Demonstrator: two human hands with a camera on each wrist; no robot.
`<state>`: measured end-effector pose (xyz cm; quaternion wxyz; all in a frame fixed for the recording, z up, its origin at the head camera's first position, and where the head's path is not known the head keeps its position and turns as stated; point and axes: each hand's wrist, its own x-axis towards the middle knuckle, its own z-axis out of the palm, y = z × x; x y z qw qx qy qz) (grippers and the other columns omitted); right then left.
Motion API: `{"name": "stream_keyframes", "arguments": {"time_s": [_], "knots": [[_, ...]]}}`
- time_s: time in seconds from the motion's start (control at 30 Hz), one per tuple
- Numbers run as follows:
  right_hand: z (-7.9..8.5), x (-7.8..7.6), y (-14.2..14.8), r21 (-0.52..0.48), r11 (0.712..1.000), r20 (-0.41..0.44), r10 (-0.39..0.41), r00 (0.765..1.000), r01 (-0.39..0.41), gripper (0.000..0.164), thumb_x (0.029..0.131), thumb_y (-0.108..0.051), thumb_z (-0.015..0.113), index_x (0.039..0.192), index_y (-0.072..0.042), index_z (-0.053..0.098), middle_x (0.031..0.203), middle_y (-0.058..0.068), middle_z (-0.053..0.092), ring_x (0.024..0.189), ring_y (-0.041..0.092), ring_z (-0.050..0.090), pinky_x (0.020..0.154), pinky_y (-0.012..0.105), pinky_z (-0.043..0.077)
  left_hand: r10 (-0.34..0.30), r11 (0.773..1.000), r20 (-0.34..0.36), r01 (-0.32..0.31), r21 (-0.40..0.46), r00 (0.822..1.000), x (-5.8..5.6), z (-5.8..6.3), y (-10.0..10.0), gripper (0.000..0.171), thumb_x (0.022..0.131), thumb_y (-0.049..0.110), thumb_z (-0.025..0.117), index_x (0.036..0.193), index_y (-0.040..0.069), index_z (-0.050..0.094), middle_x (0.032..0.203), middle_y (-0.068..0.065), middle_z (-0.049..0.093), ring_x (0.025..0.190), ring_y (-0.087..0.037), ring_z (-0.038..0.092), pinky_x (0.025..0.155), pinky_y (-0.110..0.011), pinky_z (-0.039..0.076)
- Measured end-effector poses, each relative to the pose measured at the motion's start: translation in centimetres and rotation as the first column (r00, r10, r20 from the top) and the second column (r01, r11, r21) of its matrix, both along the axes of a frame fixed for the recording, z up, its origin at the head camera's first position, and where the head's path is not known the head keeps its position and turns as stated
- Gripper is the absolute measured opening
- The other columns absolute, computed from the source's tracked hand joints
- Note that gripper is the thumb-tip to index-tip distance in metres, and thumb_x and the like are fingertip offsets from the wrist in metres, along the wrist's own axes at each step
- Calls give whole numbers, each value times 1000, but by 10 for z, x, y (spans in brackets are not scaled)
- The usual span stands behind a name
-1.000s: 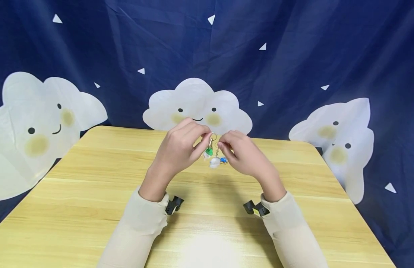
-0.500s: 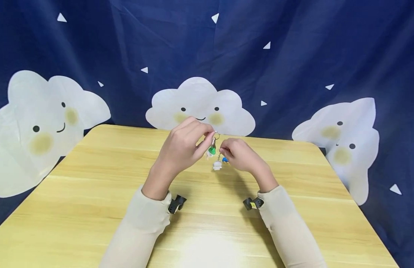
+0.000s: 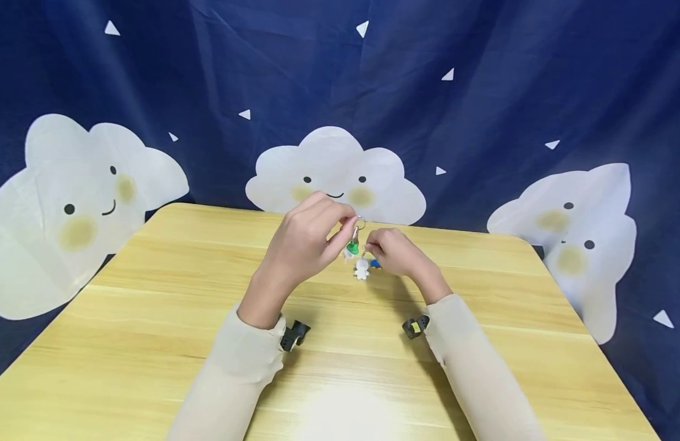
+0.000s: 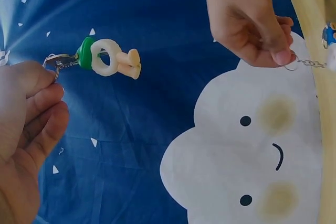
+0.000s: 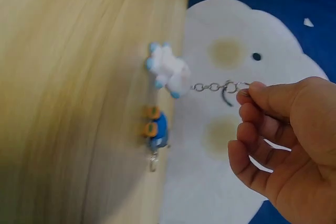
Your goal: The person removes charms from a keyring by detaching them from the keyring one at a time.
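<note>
My left hand (image 3: 312, 236) pinches a metal ring between thumb and forefinger. From it hangs a keychain figure (image 4: 107, 56) with a green top, a white ring-shaped body and pale legs. To its right, my right hand (image 3: 395, 251) pinches the small ring of another keychain, a white figure (image 3: 362, 268) on a short chain, with light-blue tips in the right wrist view. The two hands are a short distance apart above the table. A blue figure (image 5: 159, 128) with orange feet and a bit of chain appears to lie on the table beyond, partly hidden by my right hand in the head view.
The light wooden table (image 3: 152, 318) reaches to its rounded far edge just beyond the hands. Behind it hangs a dark blue curtain (image 3: 295, 67) printed with smiling white clouds and small triangles. Black wrist cameras sit on both beige sleeves (image 3: 477, 361).
My right hand has dropped slightly and drawn away from the left hand, and the white figure has turned as it hangs. My left hand keeps its pinch; the view has shifted slightly.
</note>
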<state>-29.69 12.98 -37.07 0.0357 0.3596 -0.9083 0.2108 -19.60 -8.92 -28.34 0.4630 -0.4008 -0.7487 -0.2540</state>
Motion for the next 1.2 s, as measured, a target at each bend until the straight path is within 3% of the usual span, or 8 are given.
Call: {"name": "stream_keyframes", "arguments": {"time_s": [0.27,0.67,0.9,1.2], "knots": [[-12,-29,-2,132,991,82,1,997,-12,22,103,-7,59,83,-4,67,69,-1,54,63,13,47,64,31,43,-3,1000,10,3,-7,1000,-1,-1,1,8,94,1,64,91,3,70,83,-6,71,77,-21,59,69,-29,51],[-29,-62,-4,205,979,145,-29,989,-2,40,101,-7,61,63,-14,51,59,-4,42,55,10,39,58,27,34,3,1000,18,-2,-20,1000,-2,-4,2,7,94,1,64,91,3,70,82,-6,69,78,-21,58,67,-28,50],[-31,-68,0,220,975,177,-57,983,17,36,101,-8,61,65,-11,58,59,-5,45,57,11,42,60,27,37,12,1000,39,-11,-29,999,-2,-4,1,8,94,2,64,91,3,70,82,-6,70,79,-21,59,68,-28,51],[-17,-61,6,180,984,81,-35,996,20,31,99,-5,59,68,-9,59,65,-2,47,61,14,43,62,30,38,16,1000,54,-15,-23,998,-4,-5,-1,7,94,3,64,91,3,70,83,-5,70,79,-21,59,69,-29,51]]}}
